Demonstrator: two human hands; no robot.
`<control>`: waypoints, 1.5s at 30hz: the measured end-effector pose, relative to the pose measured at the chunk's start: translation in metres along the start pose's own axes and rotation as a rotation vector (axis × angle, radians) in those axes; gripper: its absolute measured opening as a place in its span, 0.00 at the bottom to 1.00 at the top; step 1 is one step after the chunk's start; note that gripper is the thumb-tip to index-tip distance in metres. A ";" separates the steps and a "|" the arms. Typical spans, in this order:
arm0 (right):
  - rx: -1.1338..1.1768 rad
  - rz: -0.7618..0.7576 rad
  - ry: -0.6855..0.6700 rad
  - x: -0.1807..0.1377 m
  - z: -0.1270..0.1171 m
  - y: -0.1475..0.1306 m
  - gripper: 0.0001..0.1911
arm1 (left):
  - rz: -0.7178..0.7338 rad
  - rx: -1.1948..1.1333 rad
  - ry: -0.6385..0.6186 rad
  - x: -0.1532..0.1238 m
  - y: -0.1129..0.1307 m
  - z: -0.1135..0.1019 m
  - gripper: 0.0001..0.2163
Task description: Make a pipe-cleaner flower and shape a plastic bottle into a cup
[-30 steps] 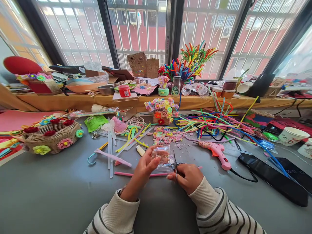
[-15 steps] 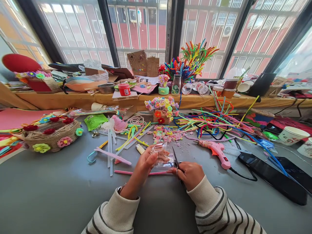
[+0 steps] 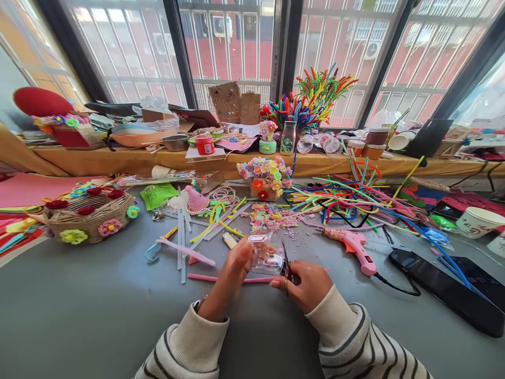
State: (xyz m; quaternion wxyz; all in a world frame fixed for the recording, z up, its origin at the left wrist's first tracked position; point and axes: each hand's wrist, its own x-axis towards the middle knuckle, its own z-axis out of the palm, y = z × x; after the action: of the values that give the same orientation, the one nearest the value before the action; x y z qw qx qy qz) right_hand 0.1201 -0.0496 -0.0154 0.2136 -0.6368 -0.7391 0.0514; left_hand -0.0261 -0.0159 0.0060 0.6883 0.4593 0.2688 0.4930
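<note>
My left hand (image 3: 235,267) is wrapped around a clear plastic cup (image 3: 269,261), held on its side above the grey table. My right hand (image 3: 311,285) grips a pair of scissors (image 3: 286,260) by the handles. Their blades point up and away, close to the cup's right end; whether they touch it I cannot tell. Beneath the hands lies a pink pipe cleaner (image 3: 201,277). A white lighter (image 3: 229,241) rests just beyond my left hand, with clear glue sticks (image 3: 180,247) farther left.
A pink glue gun (image 3: 357,247) lies to the right, near a black phone (image 3: 442,289). Beyond are cut fuzzy bits (image 3: 268,217), a small flower basket (image 3: 264,181) and a heap of pipe cleaners (image 3: 343,197). A twine basket (image 3: 90,223) stands at left.
The cup has turned slightly in my left hand. The scissors sit a little apart from where they were, and my right thumb has shifted left. The whole view has moved slightly.
</note>
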 end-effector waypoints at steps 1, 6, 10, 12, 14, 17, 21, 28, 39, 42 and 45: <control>0.004 0.006 -0.021 0.000 -0.001 -0.001 0.27 | 0.011 0.012 0.003 0.000 0.000 0.001 0.19; 0.030 -0.020 -0.087 0.001 -0.004 -0.001 0.28 | 0.019 0.044 -0.015 -0.002 0.001 0.002 0.19; -0.004 -0.029 -0.044 0.000 -0.002 0.000 0.30 | 0.017 0.066 -0.032 -0.002 0.002 0.002 0.19; -0.031 -0.037 -0.016 0.000 0.000 0.001 0.30 | 0.026 0.077 -0.030 -0.001 0.002 0.003 0.18; -0.041 -0.049 0.006 0.000 0.003 0.003 0.29 | 0.029 0.079 -0.026 -0.001 0.002 0.003 0.18; -0.050 -0.067 0.033 0.001 0.006 0.008 0.28 | 0.015 0.064 -0.022 0.000 0.001 0.003 0.19; -0.103 -0.063 0.066 0.002 0.009 0.011 0.28 | 0.009 0.021 -0.014 0.001 0.001 0.002 0.19; -0.084 -0.029 0.096 0.001 0.009 0.010 0.30 | -0.092 -0.096 -0.022 0.003 -0.003 -0.004 0.20; 0.148 0.014 -0.043 0.003 0.000 0.007 0.31 | -0.089 -0.118 -0.021 0.002 0.000 -0.005 0.20; 0.248 0.012 -0.165 0.002 -0.001 0.004 0.31 | -0.002 -0.096 -0.029 0.002 -0.001 -0.005 0.19; 0.301 -0.009 -0.234 0.002 0.000 0.002 0.31 | 0.034 -0.058 -0.035 0.001 -0.001 -0.003 0.18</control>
State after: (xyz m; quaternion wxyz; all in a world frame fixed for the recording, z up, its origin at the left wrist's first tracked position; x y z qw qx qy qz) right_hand 0.1219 -0.0471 -0.0161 0.2191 -0.5839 -0.7458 0.2340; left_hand -0.0275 -0.0143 0.0040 0.6975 0.4522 0.2345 0.5041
